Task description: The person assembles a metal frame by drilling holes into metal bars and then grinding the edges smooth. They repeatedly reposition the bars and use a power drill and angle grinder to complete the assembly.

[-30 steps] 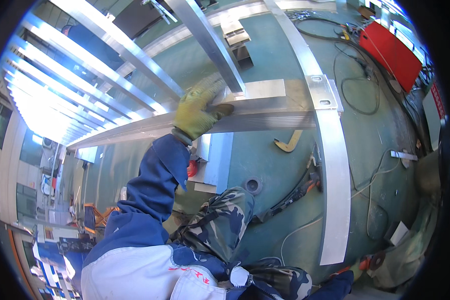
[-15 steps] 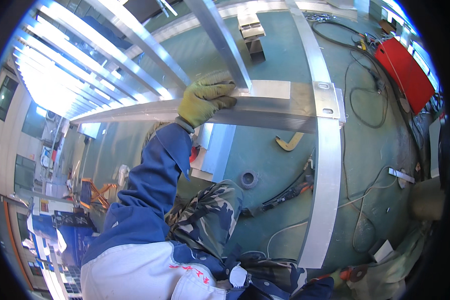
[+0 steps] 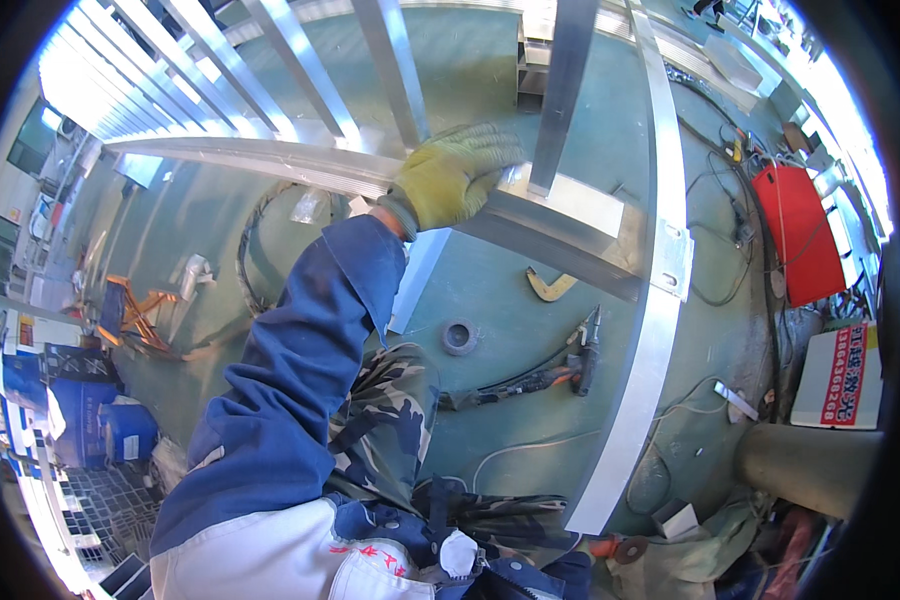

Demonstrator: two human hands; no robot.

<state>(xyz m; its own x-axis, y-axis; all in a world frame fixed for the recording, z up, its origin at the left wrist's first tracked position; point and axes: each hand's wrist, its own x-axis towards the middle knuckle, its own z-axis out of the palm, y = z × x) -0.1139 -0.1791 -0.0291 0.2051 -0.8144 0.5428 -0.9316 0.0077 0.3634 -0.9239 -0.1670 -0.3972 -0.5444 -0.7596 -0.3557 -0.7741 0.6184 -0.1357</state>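
My left hand [image 3: 453,178], in a yellow-green work glove, lies on the bottom rail [image 3: 560,235] of a silver metal frame with many upright bars. Its fingers stretch to the right along the rail, tips close to the last upright bar [image 3: 567,100]. Another bar [image 3: 390,70] rises just behind the hand. To the right, a long flat metal strip [image 3: 638,400] crosses the rail's end at a slotted plate [image 3: 673,262]. My right hand is out of view.
On the green floor lie a yellow clamp-like piece [image 3: 547,285], a dark round ring [image 3: 460,337] and a hammer-like tool [image 3: 587,355] beside a cable. A red-orange tool with a disc [image 3: 628,550] is low right. A red case [image 3: 796,235] and cables stand right.
The whole view has turned, so the frame and floor items sit differently in it. My left hand stays on the rail by the last bar, its fingers now straighter.
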